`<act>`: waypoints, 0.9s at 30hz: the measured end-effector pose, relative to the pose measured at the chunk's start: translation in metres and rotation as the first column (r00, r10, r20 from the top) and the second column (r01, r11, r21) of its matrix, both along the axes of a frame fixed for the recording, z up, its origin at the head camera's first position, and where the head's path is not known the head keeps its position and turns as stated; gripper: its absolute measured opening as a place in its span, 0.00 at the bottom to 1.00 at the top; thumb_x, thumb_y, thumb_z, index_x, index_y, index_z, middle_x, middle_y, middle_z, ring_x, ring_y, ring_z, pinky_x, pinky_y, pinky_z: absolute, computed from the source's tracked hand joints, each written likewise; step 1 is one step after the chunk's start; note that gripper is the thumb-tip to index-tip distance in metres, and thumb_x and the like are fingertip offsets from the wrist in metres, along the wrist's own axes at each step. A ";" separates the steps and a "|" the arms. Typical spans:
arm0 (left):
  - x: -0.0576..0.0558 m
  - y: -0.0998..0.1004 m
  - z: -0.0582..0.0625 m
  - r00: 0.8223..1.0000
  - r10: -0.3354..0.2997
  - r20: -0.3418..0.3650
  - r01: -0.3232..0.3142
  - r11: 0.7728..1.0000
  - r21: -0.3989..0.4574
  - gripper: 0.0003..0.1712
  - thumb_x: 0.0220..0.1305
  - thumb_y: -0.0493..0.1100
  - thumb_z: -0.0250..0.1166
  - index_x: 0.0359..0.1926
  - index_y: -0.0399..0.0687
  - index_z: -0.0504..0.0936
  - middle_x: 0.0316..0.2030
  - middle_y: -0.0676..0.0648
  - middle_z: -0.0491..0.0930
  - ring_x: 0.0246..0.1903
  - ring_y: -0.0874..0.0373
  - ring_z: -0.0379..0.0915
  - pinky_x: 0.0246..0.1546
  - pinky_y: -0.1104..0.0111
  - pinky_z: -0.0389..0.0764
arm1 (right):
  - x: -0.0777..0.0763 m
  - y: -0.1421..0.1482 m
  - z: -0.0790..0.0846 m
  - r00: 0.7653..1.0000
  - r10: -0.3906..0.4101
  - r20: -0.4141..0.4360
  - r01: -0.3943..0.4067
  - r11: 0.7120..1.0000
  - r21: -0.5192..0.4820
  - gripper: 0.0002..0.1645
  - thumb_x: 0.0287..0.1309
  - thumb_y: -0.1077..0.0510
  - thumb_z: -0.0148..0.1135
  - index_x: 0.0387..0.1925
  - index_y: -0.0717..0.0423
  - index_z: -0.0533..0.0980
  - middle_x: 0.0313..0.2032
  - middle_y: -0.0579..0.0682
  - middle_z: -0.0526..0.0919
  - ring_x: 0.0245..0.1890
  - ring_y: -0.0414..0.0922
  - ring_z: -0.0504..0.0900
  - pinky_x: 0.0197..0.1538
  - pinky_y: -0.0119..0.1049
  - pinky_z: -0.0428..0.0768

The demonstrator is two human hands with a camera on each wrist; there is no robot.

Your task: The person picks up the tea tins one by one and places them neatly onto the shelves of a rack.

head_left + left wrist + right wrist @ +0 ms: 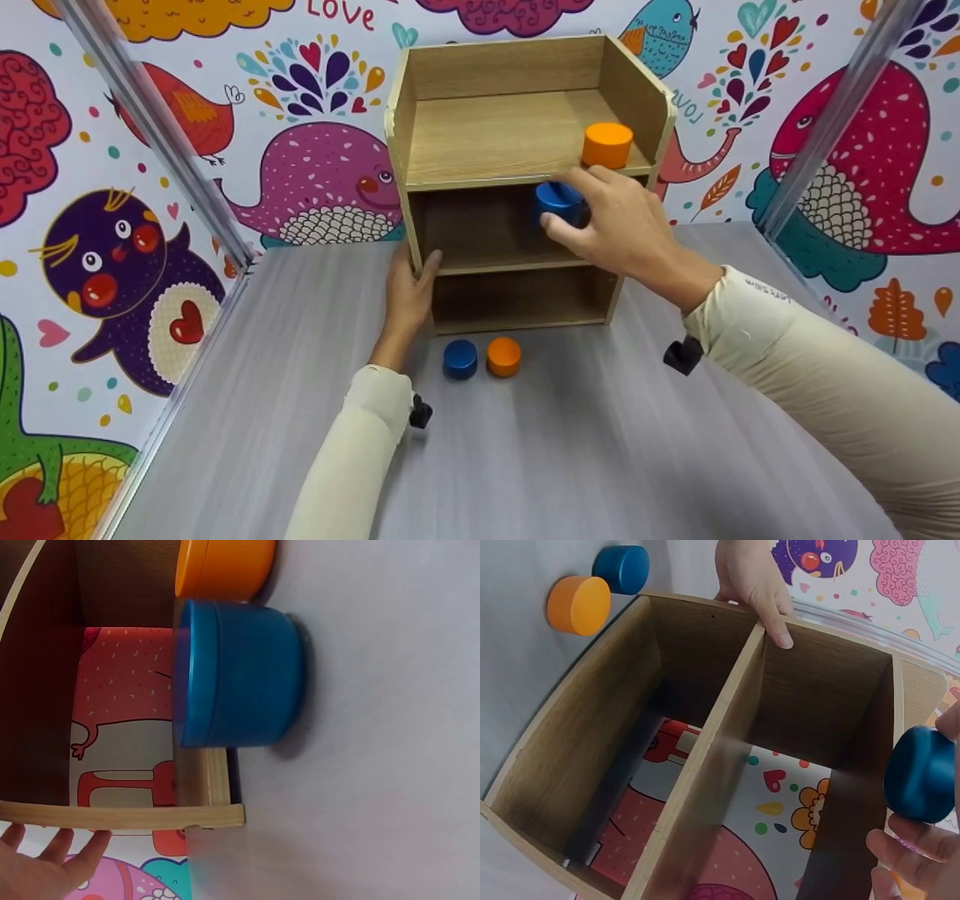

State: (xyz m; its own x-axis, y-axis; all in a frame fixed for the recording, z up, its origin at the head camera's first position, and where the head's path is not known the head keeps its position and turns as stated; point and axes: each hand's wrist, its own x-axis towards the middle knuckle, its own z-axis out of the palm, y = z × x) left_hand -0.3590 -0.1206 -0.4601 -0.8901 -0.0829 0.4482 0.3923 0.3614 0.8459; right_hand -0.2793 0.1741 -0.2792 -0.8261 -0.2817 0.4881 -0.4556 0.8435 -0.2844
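My right hand [626, 217] pinches a small round blue tin [556, 199] between thumb and fingers, just in front of the wooden shelf's middle opening and near the top board's front edge. In the right wrist view the same blue tin [921, 774] appears apart from the shelf's boards. My left hand [409, 294] grips the left side panel of the wooden shelf [495, 264], with the thumb over its front edge and the fingers outside. On the top board, close to its right front corner, stands an orange tin [607, 146].
A second blue tin [460, 359] and a second orange tin [503, 357] stand side by side on the grey table [570, 450], in front of the shelf's base. Printed panels [315, 180] with cartoon animals enclose the table behind and at both sides.
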 end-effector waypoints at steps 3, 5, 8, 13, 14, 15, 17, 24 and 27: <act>0.000 0.000 -0.001 1.000 0.004 0.005 -0.004 1.000 0.006 0.38 0.75 0.53 0.61 0.77 0.43 0.61 0.69 0.40 0.71 0.69 0.48 0.66 0.72 0.51 0.65 | -0.001 -0.002 0.002 1.000 0.000 -0.021 0.000 1.000 -0.008 0.34 0.64 0.32 0.60 0.64 0.44 0.76 0.50 0.54 0.82 0.45 0.53 0.81 0.49 0.53 0.84; 0.001 0.000 0.000 1.000 0.006 0.010 -0.006 1.000 0.008 0.38 0.75 0.54 0.60 0.77 0.42 0.60 0.69 0.39 0.70 0.69 0.48 0.66 0.71 0.51 0.65 | -0.002 -0.004 0.003 0.999 0.002 -0.037 -0.002 1.000 -0.014 0.33 0.64 0.32 0.60 0.63 0.44 0.76 0.50 0.54 0.82 0.45 0.54 0.81 0.49 0.53 0.84; 0.002 0.001 0.000 1.000 0.010 0.026 -0.010 1.000 0.008 0.39 0.75 0.55 0.60 0.77 0.42 0.60 0.69 0.39 0.71 0.69 0.48 0.66 0.71 0.51 0.65 | -0.003 -0.006 0.004 0.999 0.001 -0.046 -0.002 1.000 -0.022 0.33 0.63 0.33 0.60 0.63 0.44 0.76 0.49 0.55 0.82 0.44 0.54 0.81 0.49 0.53 0.85; 0.001 0.001 0.000 0.999 0.018 0.034 -0.018 1.000 0.001 0.39 0.74 0.55 0.60 0.77 0.42 0.61 0.69 0.38 0.71 0.70 0.47 0.66 0.72 0.51 0.64 | -0.006 -0.009 0.006 1.000 -0.015 -0.023 0.014 0.999 -0.038 0.34 0.64 0.32 0.59 0.64 0.43 0.75 0.52 0.55 0.81 0.47 0.54 0.80 0.51 0.53 0.84; 0.001 0.001 0.000 0.999 0.019 0.033 -0.019 1.000 -0.003 0.39 0.75 0.55 0.60 0.77 0.42 0.61 0.69 0.38 0.71 0.70 0.47 0.66 0.72 0.52 0.64 | -0.007 -0.009 0.006 1.000 -0.018 -0.020 0.017 0.999 -0.042 0.34 0.64 0.31 0.59 0.65 0.43 0.75 0.53 0.55 0.81 0.47 0.54 0.80 0.51 0.54 0.84; 0.001 0.001 0.001 0.999 0.020 0.033 -0.019 1.000 -0.004 0.39 0.75 0.55 0.60 0.77 0.42 0.61 0.69 0.38 0.70 0.70 0.47 0.65 0.73 0.52 0.63 | -0.007 -0.009 0.007 1.000 -0.022 -0.019 0.021 0.999 -0.046 0.34 0.64 0.31 0.58 0.65 0.42 0.75 0.53 0.55 0.81 0.48 0.54 0.80 0.51 0.54 0.83; 0.000 0.001 0.001 0.999 0.022 0.033 -0.022 1.000 -0.010 0.39 0.75 0.55 0.60 0.77 0.42 0.61 0.70 0.38 0.70 0.71 0.47 0.65 0.73 0.52 0.63 | -0.009 -0.010 0.009 0.999 -0.026 -0.023 0.025 0.998 -0.057 0.33 0.64 0.32 0.58 0.65 0.41 0.75 0.53 0.55 0.81 0.48 0.54 0.80 0.51 0.54 0.84; 0.001 0.000 0.001 0.999 0.018 0.034 -0.018 1.000 -0.004 0.39 0.74 0.55 0.60 0.77 0.43 0.60 0.70 0.39 0.70 0.71 0.47 0.65 0.73 0.52 0.63 | -0.016 -0.011 0.015 0.998 -0.056 -0.002 0.056 0.996 -0.065 0.34 0.65 0.32 0.57 0.66 0.42 0.74 0.56 0.57 0.80 0.51 0.56 0.79 0.56 0.58 0.82; 0.002 0.001 0.001 0.999 0.021 0.041 -0.021 1.000 -0.008 0.39 0.74 0.56 0.60 0.77 0.42 0.61 0.69 0.39 0.70 0.70 0.47 0.66 0.73 0.52 0.63 | -0.017 -0.012 0.016 0.998 -0.064 0.010 0.065 0.996 -0.065 0.34 0.65 0.32 0.57 0.67 0.41 0.73 0.57 0.57 0.80 0.52 0.56 0.79 0.58 0.59 0.80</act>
